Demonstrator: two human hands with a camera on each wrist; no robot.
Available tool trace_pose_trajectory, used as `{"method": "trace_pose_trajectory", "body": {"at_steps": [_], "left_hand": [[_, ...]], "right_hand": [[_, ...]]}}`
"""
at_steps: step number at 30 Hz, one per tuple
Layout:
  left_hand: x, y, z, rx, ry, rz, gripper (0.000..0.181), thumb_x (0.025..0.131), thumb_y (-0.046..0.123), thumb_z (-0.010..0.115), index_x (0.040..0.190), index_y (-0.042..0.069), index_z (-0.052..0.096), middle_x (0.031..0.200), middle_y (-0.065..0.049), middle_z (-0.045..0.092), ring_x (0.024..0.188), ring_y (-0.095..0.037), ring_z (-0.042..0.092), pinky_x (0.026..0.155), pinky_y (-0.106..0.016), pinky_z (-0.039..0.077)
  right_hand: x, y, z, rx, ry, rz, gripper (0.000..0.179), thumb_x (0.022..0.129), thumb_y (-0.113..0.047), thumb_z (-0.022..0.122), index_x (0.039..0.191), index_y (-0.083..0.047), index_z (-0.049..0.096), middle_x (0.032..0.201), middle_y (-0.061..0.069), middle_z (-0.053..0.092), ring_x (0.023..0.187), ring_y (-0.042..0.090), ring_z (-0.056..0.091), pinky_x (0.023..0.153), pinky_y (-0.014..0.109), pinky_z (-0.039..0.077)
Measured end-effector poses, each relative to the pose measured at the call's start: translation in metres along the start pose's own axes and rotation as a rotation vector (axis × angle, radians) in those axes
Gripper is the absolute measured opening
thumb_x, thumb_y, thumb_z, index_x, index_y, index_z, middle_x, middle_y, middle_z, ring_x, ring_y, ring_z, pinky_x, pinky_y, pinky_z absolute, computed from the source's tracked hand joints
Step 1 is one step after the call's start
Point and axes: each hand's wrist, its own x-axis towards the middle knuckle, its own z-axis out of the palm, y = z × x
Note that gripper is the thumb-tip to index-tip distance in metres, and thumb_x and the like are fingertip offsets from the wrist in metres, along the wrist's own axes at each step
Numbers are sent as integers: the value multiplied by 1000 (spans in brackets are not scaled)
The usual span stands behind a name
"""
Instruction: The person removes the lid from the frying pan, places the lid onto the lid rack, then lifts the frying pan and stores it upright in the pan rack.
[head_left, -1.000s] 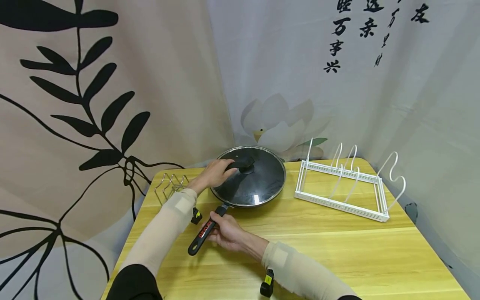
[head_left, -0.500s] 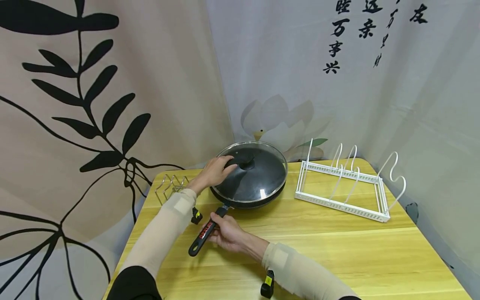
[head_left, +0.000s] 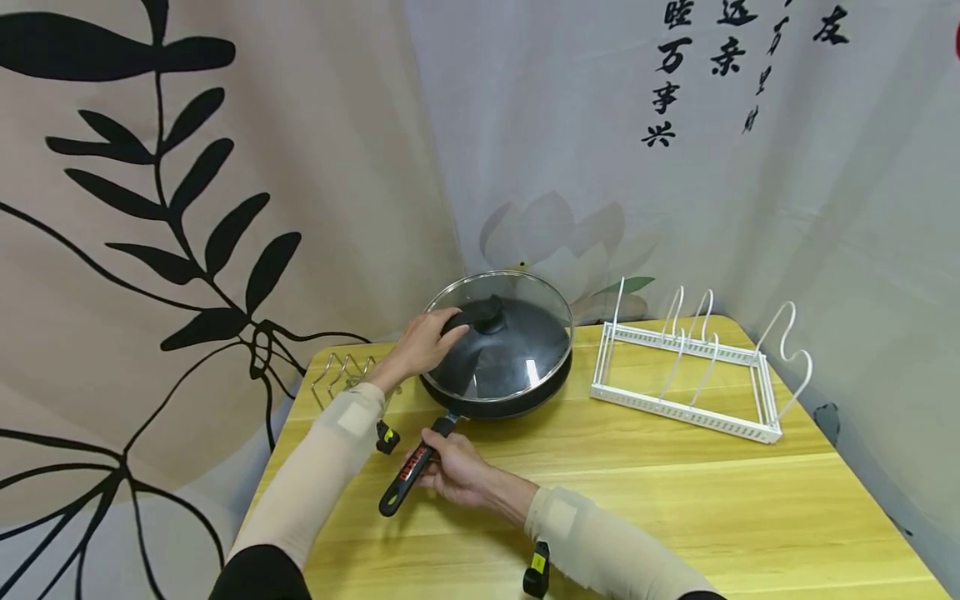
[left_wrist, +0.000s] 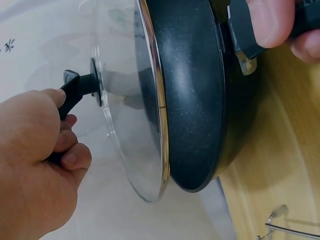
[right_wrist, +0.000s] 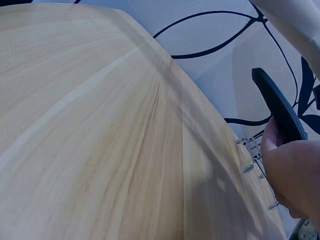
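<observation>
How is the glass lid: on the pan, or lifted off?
Lifted off: the left hand holds the glass lid by its handle, and the pan's inside shows past the lid's rim.

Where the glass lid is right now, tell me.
In the head view, the glass lid is near the middle, above the black frying pan and left of the white wire rack, with the left hand gripping its black handle.

Glass lid [head_left: 498, 371] up off pan [head_left: 525, 405] vs. 1 s ago, when it sat flush; far side risen more than near. L hand [head_left: 423, 342] up slightly w/ knob [head_left: 489, 315]. More pan showing below lid's near edge.
</observation>
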Motion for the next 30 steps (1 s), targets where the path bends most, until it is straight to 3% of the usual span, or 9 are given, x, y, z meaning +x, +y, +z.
{"method": "trace_pose_trajectory", "body": {"at_steps": [3, 7, 19, 23, 28, 30], "left_hand": [[-4, 0, 0, -9, 14, -16, 57, 119, 35, 60, 162, -2, 55, 164, -25, 61, 151, -47, 60, 126, -64, 49], [-10, -1, 1, -27, 30, -36, 57, 119, 35, 59, 163, -2, 55, 164, -25, 61, 151, -47, 60, 126, -64, 50], [-30, -4, 0, -59, 100, -66, 54, 119, 33, 61, 160, -2, 58, 160, -25, 65, 144, -48, 66, 119, -65, 55], [-36, -5, -4, -80, 115, -80, 54, 119, 35, 60, 160, 1, 59, 155, -25, 68, 134, -46, 72, 111, -64, 59], [-41, -6, -9, -103, 134, -99, 52, 119, 36, 60, 160, 4, 59, 138, -25, 76, 101, -36, 77, 88, -52, 61], [-43, -6, -11, -108, 144, -107, 52, 119, 37, 61, 160, 5, 60, 135, -24, 76, 95, -34, 75, 84, -48, 59]], "right_hand": [[0, 0, 0, -5, 8, 4, 20, 122, -26, 51, 124, -5, 50, 104, 11, 72, 91, 18, 77, 100, 44, 69], [0, 0, 0, -17, 10, 9, 25, 122, -26, 50, 128, -2, 50, 107, 11, 71, 94, 19, 76, 106, 48, 67], [1, 2, 0, -14, -2, -7, 17, 122, -25, 49, 115, -10, 51, 102, 9, 72, 88, 16, 76, 95, 42, 70], [0, 3, 0, -18, -3, -8, 18, 122, -25, 49, 112, -10, 53, 99, 7, 72, 88, 15, 75, 92, 39, 69], [0, 1, 0, -25, -5, -7, 21, 122, -25, 49, 112, -9, 56, 99, 7, 72, 90, 16, 74, 91, 38, 68], [0, 1, 1, -27, -1, -10, 19, 122, -25, 50, 113, -9, 55, 100, 8, 72, 91, 17, 75, 94, 41, 68]]}}
